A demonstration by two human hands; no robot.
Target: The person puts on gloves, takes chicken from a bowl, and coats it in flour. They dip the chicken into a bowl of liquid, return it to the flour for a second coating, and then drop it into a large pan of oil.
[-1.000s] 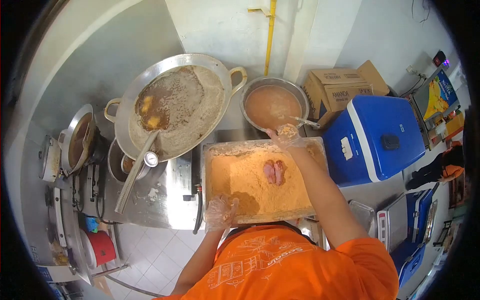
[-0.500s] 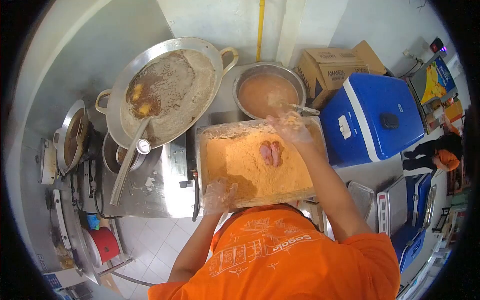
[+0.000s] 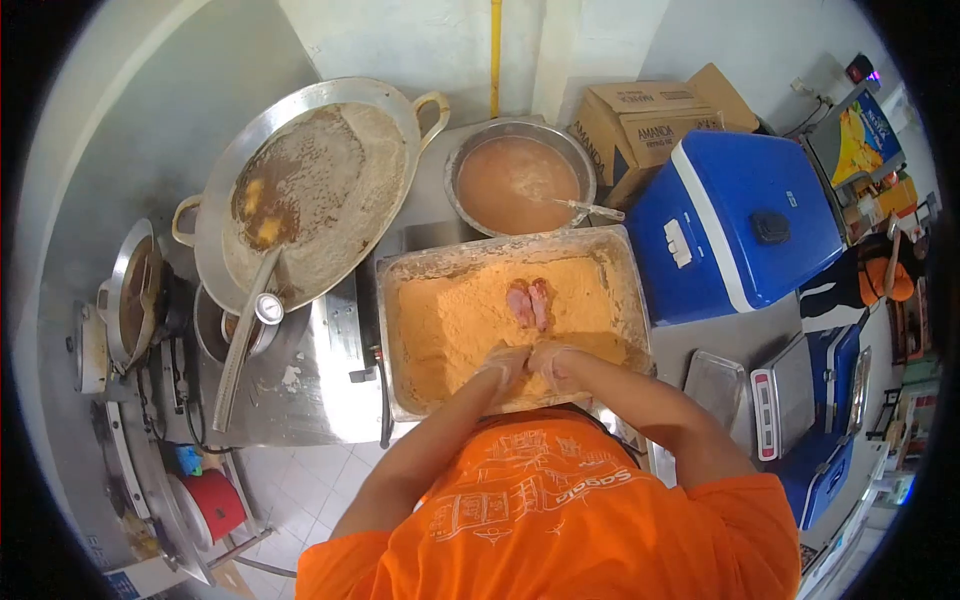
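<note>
Both my hands wear clear plastic gloves and meet side by side in the front half of a metal tray of orange breading flour. My left hand presses down into the flour, its fingertips hidden. Right beside it, my right hand is also low in the flour, with its fingers mostly out of sight. Just beyond them, two raw pinkish pieces of meat lie close together on the flour, apart from my hands. Behind the tray stands a bowl of brownish liquid with a utensil handle over its rim.
At left, a wide pan of oil holds frying pieces, a long metal utensil and a dial thermometer. A blue cooler and cardboard box stand right, near a scale. Another person is far right.
My right hand has come down from the tray's back edge near the bowl. My left hand has moved right from the front-left corner. They now meet in the flour.
</note>
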